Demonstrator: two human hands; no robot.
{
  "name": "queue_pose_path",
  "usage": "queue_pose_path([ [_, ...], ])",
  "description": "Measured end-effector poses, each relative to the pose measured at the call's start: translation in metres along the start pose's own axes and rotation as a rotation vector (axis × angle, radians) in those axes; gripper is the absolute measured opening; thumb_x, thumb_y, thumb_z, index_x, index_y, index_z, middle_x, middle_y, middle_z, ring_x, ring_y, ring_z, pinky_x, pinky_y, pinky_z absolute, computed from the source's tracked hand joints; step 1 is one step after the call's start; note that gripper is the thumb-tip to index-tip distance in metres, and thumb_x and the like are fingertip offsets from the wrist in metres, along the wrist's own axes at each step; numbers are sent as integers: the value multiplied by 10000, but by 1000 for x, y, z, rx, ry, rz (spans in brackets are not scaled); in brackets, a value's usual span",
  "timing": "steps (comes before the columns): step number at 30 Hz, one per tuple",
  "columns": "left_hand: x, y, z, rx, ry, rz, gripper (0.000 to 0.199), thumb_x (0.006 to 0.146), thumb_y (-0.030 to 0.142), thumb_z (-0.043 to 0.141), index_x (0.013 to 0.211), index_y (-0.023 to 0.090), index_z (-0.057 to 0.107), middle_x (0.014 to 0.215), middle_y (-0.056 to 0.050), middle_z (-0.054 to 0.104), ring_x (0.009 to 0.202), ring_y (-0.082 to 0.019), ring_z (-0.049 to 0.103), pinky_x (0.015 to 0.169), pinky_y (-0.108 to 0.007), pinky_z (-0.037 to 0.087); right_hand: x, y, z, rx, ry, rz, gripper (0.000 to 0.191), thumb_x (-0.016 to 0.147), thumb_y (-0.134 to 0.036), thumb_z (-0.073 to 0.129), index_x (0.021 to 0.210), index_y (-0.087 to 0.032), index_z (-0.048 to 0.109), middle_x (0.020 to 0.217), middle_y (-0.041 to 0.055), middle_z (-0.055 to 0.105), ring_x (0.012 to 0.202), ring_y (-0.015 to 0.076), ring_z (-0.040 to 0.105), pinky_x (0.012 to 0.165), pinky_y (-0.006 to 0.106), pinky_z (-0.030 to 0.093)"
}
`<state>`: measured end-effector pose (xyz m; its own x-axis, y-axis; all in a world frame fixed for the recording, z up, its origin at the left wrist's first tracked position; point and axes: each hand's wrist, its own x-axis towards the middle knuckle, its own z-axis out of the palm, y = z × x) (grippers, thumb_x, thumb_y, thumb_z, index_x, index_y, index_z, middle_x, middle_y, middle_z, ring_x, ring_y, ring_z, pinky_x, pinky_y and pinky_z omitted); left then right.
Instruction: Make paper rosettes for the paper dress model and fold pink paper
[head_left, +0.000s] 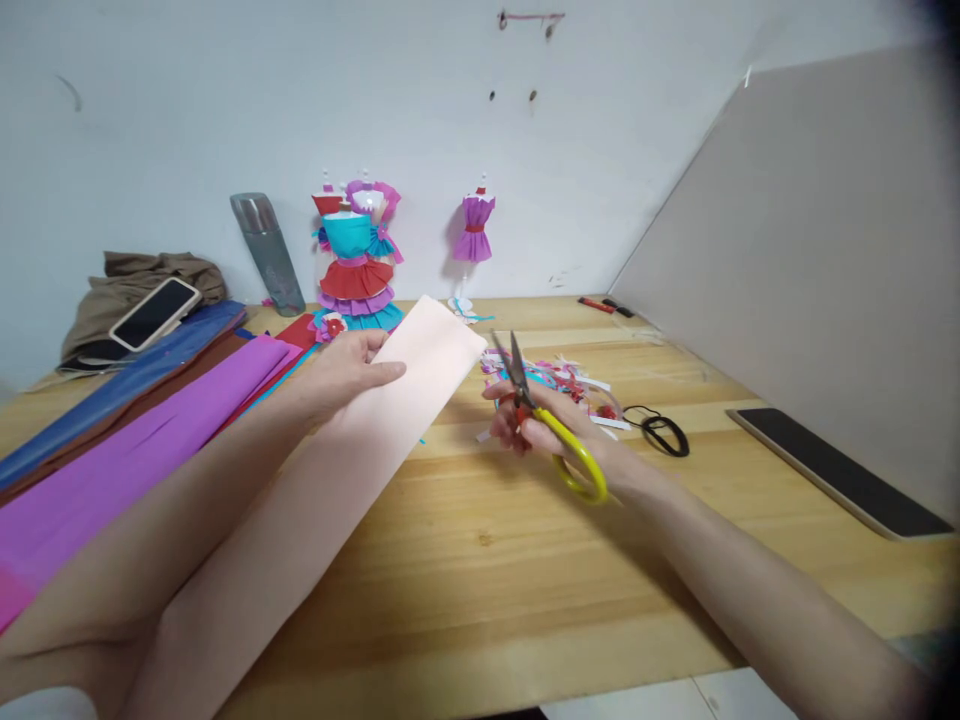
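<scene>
A long pale pink strip of paper (360,460) slants up from the lower left, its far end raised above the table. My left hand (360,372) grips it near that end, thumb on top and fingers underneath. In my right hand (521,420) is a pair of scissors (577,465) with yellow handles. The blades point up and away, slightly parted, just right of the paper's end and not touching it. Part of the scissors' handle is hidden by my fingers.
Folded coloured sheets (150,440), a phone (155,312) on brown cloth (97,300) and a bottle (270,255) stand left. Paper-dressed mini mannequins (352,270) are at the wall. Paper scraps (555,375), a black cord (664,435) and a dark tablet-like slab (836,470) lie right.
</scene>
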<state>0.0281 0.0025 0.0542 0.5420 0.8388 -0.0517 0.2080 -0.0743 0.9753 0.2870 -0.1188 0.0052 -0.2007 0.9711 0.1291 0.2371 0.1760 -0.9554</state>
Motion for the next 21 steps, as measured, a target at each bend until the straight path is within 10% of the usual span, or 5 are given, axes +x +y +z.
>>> queue_pose_path([
  [11,1,5,-8,131,63,42,371,626,394,810,859,151,652,700,-31,705,559,-182,645,465,-238,435,2,-10,0,-206,-150,5,489,827,-611,639,1030,-166,643,825,39,575,729,175,536,623,300,421],
  [21,7,-25,21,-123,-212,-157,482,619,546,833,801,131,670,672,-43,690,535,-146,595,503,-245,425,17,8,15,297,344,63,523,605,-467,867,920,-248,512,682,-63,560,531,111,553,490,248,418],
])
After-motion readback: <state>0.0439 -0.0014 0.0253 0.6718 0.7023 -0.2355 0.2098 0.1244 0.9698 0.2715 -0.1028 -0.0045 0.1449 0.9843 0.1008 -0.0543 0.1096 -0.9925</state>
